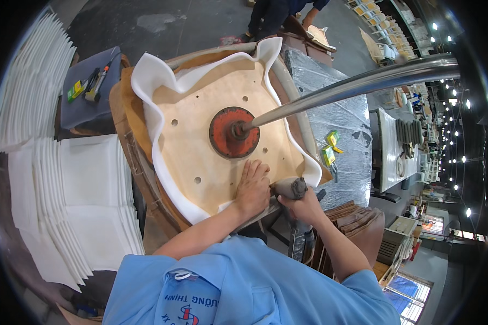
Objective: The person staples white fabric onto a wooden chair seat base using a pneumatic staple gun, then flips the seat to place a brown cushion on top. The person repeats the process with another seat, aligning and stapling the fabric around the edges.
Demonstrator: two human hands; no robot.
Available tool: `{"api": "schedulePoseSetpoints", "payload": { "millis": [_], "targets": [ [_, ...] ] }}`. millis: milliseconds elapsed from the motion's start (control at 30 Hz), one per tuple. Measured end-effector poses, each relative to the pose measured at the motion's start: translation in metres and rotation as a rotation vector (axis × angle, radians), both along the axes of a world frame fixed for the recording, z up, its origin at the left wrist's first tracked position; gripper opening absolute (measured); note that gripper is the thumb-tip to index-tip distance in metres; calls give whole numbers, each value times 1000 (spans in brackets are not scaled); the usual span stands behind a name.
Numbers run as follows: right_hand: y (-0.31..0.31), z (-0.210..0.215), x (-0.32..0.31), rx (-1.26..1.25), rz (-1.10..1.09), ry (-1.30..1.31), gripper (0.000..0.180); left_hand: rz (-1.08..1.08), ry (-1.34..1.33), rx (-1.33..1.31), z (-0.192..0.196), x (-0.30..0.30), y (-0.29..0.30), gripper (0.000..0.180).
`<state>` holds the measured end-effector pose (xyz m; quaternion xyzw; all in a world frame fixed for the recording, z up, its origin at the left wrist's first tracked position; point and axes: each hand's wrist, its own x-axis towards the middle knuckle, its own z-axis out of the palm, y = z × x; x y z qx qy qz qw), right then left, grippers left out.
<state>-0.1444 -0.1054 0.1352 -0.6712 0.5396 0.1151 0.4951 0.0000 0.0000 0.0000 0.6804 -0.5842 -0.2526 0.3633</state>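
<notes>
A plywood seat board (211,97) with drilled holes lies face up, white foam (156,122) curling up around its edges. Brown upholstery material (133,92) shows beneath the foam. A round red press plate (235,132) on a shiny metal rod bears on the middle of the board. My left hand (254,187) lies on the board's near edge, fingers stretched toward the red plate and holding nothing. My right hand (303,206) is closed around a grey staple gun (290,188), its nose at the near edge just right of my left hand. The gun's tip is hidden.
Stacks of white foam sheets (76,200) stand at the left. A blue-grey seat (89,86) there carries tools and a small box. Right of the board, a plastic-covered table (347,114) holds yellow-green boxes (331,146). Brown sheets (358,222) lie near right. Another person (279,13) works at the far side.
</notes>
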Motion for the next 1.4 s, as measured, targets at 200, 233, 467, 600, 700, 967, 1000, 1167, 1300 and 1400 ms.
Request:
{"api": "schedulePoseSetpoints", "payload": {
  "millis": [200,233,467,600,700,967,1000,1167,1300,1400],
  "targets": [
    [-7,0,-3,-45,-8,9,35,17,-28,-75,1,8,-1,28],
    [-3,0,-7,-37,-10,-23,35,19,-20,-67,-1,6,2,28],
    [9,0,-13,7,-10,-2,37,70,22,-70,-2,-4,7,27],
    [3,4,0,7,34,1,35,101,36,-87,-2,-6,6,25],
    [1,1,1,-14,18,2,33,88,45,-93,3,-3,5,23],
    [6,6,-3,13,-12,-40,33,103,48,-143,-5,4,11,15],
    [7,5,-2,15,-4,-31,34,109,53,-152,-6,3,10,15],
    [7,4,11,-46,60,-26,36,129,31,-204,-9,1,10,15],
    [9,-1,6,-23,4,-12,34,79,68,-201,-9,8,18,16],
    [10,4,8,-8,26,-11,32,91,63,-216,-10,11,19,15]
  ]
}}
